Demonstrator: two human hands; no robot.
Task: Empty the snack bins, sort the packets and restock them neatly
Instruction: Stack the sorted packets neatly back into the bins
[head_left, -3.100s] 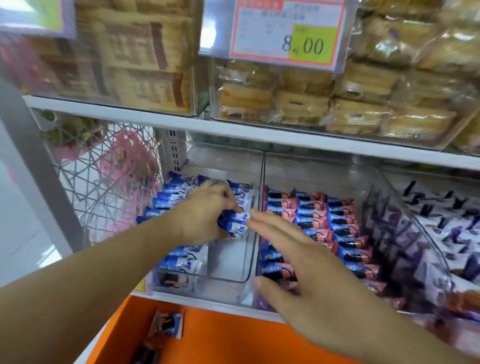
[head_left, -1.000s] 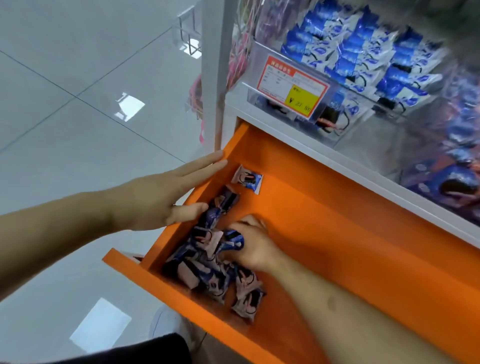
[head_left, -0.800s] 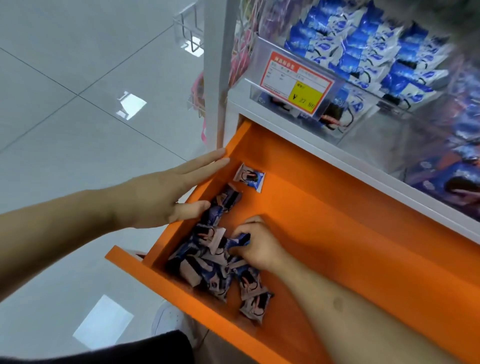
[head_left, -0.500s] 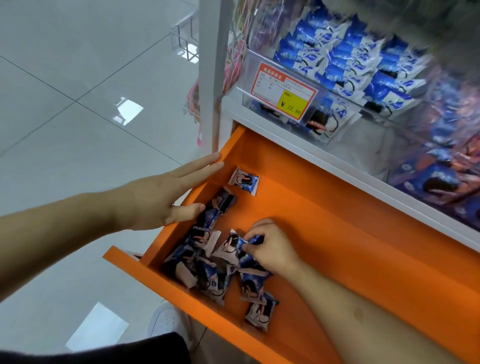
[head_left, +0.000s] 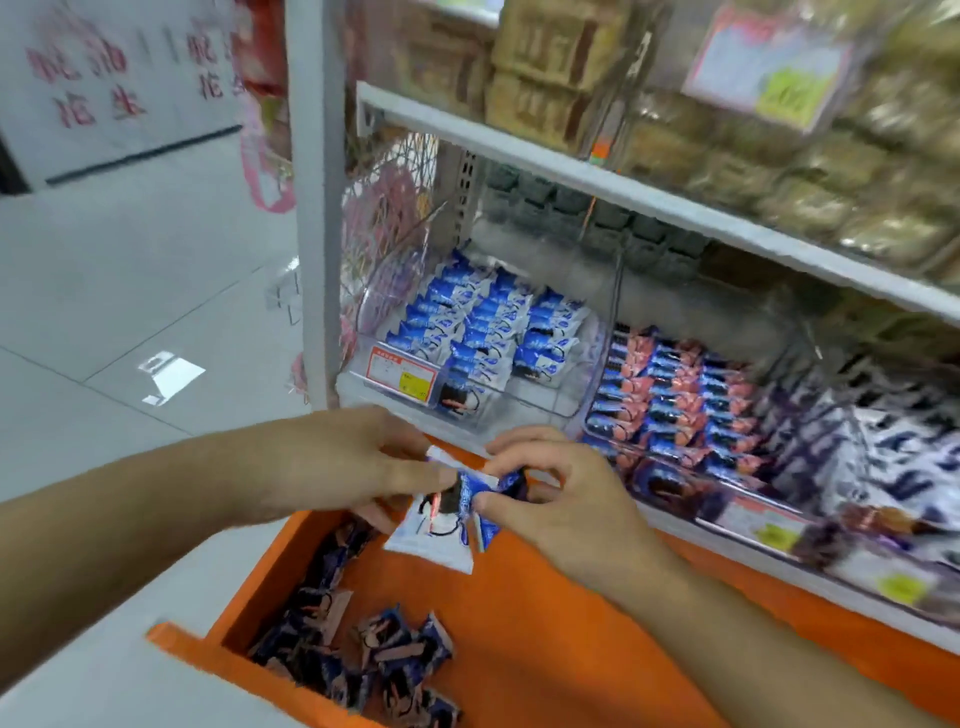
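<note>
- Two hands meet over the orange tray (head_left: 545, 623): left hand (head_left: 332, 462) and right hand (head_left: 561, 493) both pinch a small bunch of blue-white packets (head_left: 441, 525).
- Loose pile of packets (head_left: 363, 660) sits in the tray's near-left corner.
- Clear bin (head_left: 545, 405) on the shelf (head_left: 623, 192) holds neat blue rows.

Bare orange tray (head_left: 545, 649) floor is left free at the right; loose packets (head_left: 363, 654) crowd its near left corner. The clear bin (head_left: 540, 400) front is unfilled.

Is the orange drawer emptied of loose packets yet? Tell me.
No: a heap of dark blue snack packets lies in the near left corner of the orange drawer.
</note>
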